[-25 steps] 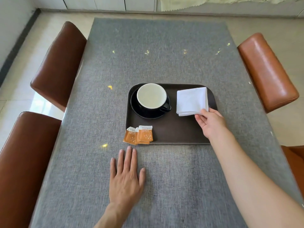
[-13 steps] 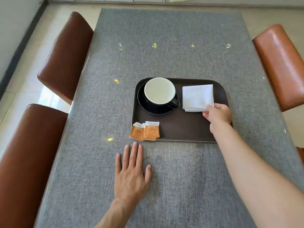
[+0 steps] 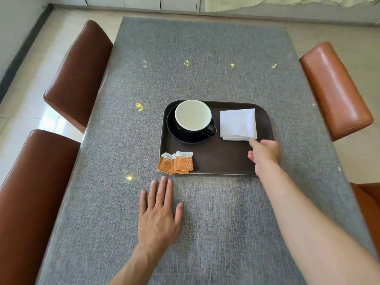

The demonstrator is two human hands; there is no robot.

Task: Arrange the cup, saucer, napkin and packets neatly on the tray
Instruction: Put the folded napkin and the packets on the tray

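A dark brown tray (image 3: 222, 159) lies on the grey table. At its far left a black cup (image 3: 193, 117) with a white inside stands on a black saucer (image 3: 185, 139), handle pointing near-right. A folded white napkin (image 3: 238, 123) lies at the tray's far right. Three orange packets (image 3: 176, 164) overlap at the near-left corner, the leftmost hanging over the rim onto the table. My right hand (image 3: 266, 153) hovers over the tray's right side, index fingertip at the napkin's near-right corner, thumb apart from it. My left hand (image 3: 159, 212) rests flat on the table, fingers spread, just short of the packets.
The grey table (image 3: 205, 58) stretches far beyond the tray. Brown leather chairs stand at the left (image 3: 78, 75), near left (image 3: 30, 192) and right (image 3: 335, 89). Another orange-brown seat shows at the near right edge (image 3: 368, 202).
My right hand has loosened its pinch on the napkin's near-right corner; only the index fingertip reaches it now. The left hand stays flat. The camera view shifted.
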